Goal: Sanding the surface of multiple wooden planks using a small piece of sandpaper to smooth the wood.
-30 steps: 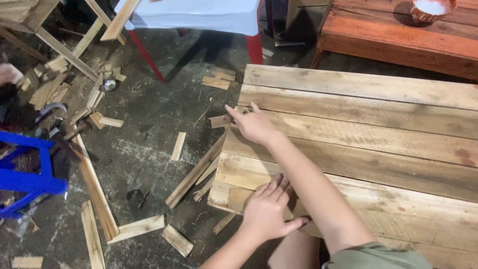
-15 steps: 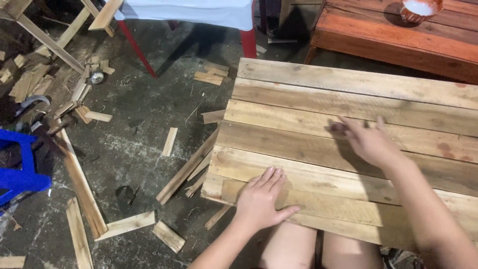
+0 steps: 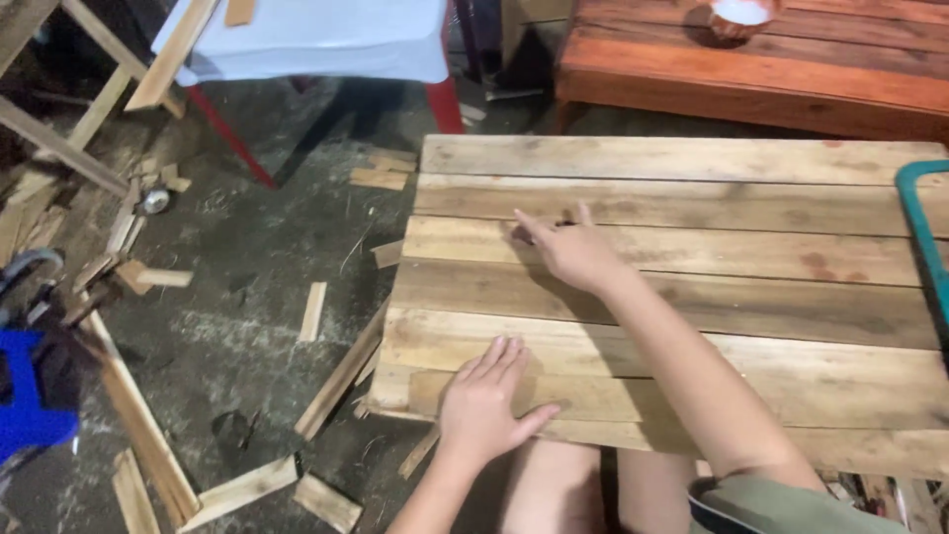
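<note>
- A bare concrete floor (image 3: 257, 267) fills the left half of the view, dusty and strewn with offcuts.
- A panel of pale wooden planks (image 3: 692, 297), laid side by side, spreads across the centre and right and hangs over the person's knees (image 3: 563, 485) at its near edge.
- A reddish-brown wooden bench (image 3: 751, 69) stands beyond the panel at the top right, with a small round bowl (image 3: 741, 15) on it.
- A white-topped table with red legs (image 3: 316, 40) stands at the top, a light wood slat (image 3: 173, 59) leaning across its corner.
- A blue plastic object (image 3: 35, 396) sits at the left edge, partly cut off.
- A teal curved bar (image 3: 924, 237) runs down the right edge, over the panel.
- A long thin strip (image 3: 341, 376) leans from the floor against the panel's left side; another long strip (image 3: 138, 425) lies near the blue object.
- The right hand (image 3: 568, 252) reaches across the middle planks, fingers loosely spread and pointing left, fingertips on the wood at a seam; it grips nothing that can be seen.
- The left hand (image 3: 489, 396) lies flat and open, palm down, on the nearest planks close to the panel's near left corner, well apart from the right hand.
- Short scrap blocks (image 3: 381, 178) lie scattered on the floor just beyond the panel's far left corner.
</note>
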